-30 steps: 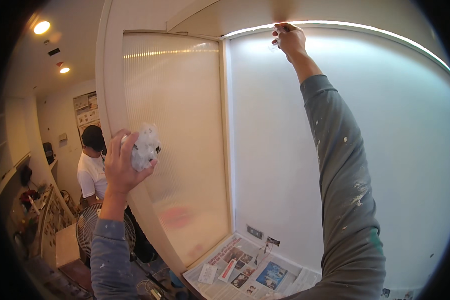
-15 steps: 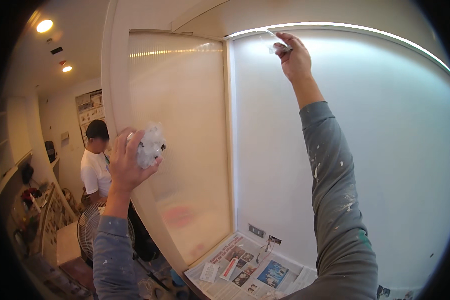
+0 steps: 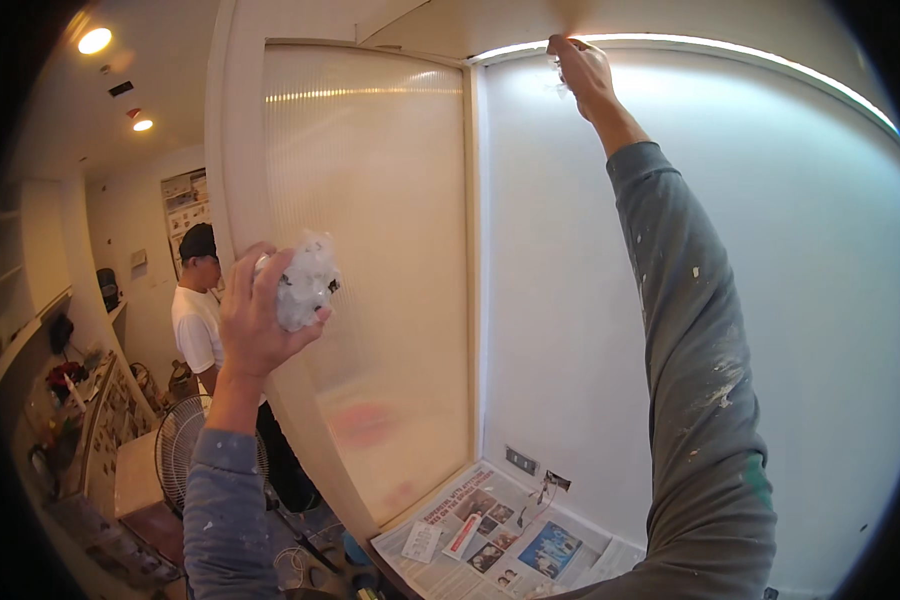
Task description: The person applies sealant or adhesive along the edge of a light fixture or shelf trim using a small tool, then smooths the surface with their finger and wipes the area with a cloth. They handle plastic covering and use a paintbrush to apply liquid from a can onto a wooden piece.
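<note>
While the right arm reaches high, the right hand (image 3: 585, 78) is up at the light strip (image 3: 690, 42), knuckles bent, fingers folded in on a small clear scrap (image 3: 561, 90) that shows under them. The index fingertip meets the strip's edge, or comes very near it; whether it presses there I cannot tell. The arm is raised that far, I judge, because the strip runs along the top of the white wall (image 3: 590, 250), under the overhang.

Left hand (image 3: 255, 320): fingers and thumb curved round a crumpled clear plastic wad (image 3: 307, 285), with dark bits showing in it. The wad is in front of the ribbed panel (image 3: 370, 200), at mid height. A rounded, loose-looking grip would suit something soft and bulky, and holding it out to the side leaves the right arm's path free.

Below, newspaper (image 3: 450, 577) covers the ledge at the wall's foot, likely to guard the surface; the sleeves carry paint marks. A red-and-white slip (image 3: 462, 537) lies on it. An outlet (image 3: 521, 460) sits low on the wall just above, loose wires beside it.

Off left, beyond the panel's frame: a fan (image 3: 178, 445), and a co-worker (image 3: 198, 325) in white, turned side-on.
</note>
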A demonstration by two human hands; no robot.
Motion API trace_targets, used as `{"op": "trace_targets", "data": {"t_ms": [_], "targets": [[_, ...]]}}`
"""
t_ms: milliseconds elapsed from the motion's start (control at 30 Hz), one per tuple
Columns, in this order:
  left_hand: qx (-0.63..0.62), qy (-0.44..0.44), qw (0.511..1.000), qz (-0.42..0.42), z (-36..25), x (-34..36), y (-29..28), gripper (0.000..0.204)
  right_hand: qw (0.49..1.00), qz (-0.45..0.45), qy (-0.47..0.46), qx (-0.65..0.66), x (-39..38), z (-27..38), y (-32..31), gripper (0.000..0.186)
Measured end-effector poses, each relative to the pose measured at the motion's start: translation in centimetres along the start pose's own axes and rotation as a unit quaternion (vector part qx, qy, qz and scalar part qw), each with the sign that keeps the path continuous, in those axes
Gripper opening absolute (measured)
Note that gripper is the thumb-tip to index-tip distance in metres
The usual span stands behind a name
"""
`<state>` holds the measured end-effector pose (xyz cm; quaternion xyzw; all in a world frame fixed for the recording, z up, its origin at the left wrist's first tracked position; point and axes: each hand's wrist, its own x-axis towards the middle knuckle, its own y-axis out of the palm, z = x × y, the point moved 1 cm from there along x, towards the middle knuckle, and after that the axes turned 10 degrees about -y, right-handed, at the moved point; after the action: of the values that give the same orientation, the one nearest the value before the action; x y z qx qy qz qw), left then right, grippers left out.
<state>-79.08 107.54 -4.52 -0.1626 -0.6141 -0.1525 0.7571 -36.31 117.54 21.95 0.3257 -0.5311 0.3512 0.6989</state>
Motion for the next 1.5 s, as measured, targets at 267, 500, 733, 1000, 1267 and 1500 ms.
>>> {"op": "trace_targets", "data": {"t_ms": [267, 500, 733, 1000, 1267, 1500], "targets": [[0.013, 0.01, 1.0, 0.014, 0.6, -0.3, -0.1, 0.079, 0.995, -0.066, -0.019, 0.075, 1.9, -3.0, 1.9, 0.026], [-0.002, 0.0, 1.0, -0.007, 0.2, -0.1, -0.1, 0.076, 0.965, -0.122, 0.059, 0.225, 0.2, -4.1, 2.7, 0.014], [0.002, -0.003, 1.0, -0.006, 0.0, -0.1, -0.1, 0.075, 0.989, -0.084, -0.026, 0.115, -1.7, -3.9, 1.6, 0.019], [-0.001, -0.004, 1.0, -0.002, 0.1, 0.0, 0.1, 0.075, 0.982, -0.12, -0.052, 0.136, 1.7, -2.9, 0.7, 0.021], [0.008, -0.006, 1.0, -0.001, 0.2, 0.0, -0.1, 0.075, 0.987, -0.071, 0.13, 0.054, -1.7, -4.4, 2.8, 0.019], [-0.001, 0.008, 1.0, -0.01, -0.2, 0.2, 0.2, 0.076, 0.992, -0.089, -0.061, -0.063, 1.8, -4.0, 3.6, 0.021]]}}
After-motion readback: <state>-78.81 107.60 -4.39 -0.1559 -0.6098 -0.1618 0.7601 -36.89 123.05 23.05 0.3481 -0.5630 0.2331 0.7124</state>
